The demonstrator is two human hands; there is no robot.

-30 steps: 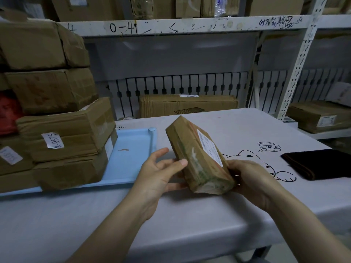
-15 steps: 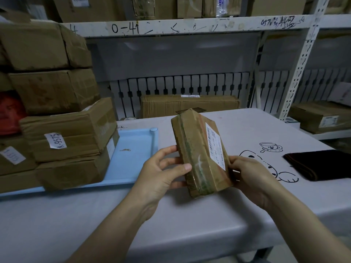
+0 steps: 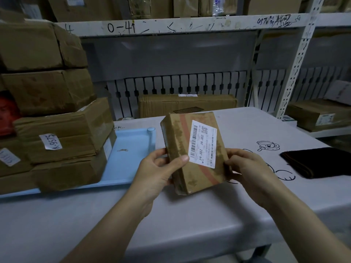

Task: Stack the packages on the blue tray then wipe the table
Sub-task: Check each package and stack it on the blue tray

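Grey tabletop [image 3: 190, 215] fills the lower view, printed with cartoon line drawings [image 3: 267, 146] at about three o'clock. White metal shelving [image 3: 190, 25] runs across twelve o'clock, marked "0-41" and loaded with cartons. At nine o'clock a stack of brown packages [image 3: 62, 141] stands on the blue tray [image 3: 133, 149]; the one near the top of the front pile carries a white tag reading K-9575. The tray's right part, toward the centre, is bare blue with a small brown fleck on it. A flat carton [image 3: 188, 105] lies beyond the table's far edge at twelve o'clock, and another box [image 3: 319, 116] sits on a low shelf at two o'clock. A dark folded cloth [image 3: 319, 162] lies on the table at three o'clock.

At centre, a taped brown package [image 3: 195, 154] is held up above the table, tilted, its white barcode label [image 3: 203, 144] facing the camera. The left hand [image 3: 159, 173] grips its left edge, thumb on the front face beside the label. The right hand [image 3: 248, 171] clasps the right edge, fingers curled behind.
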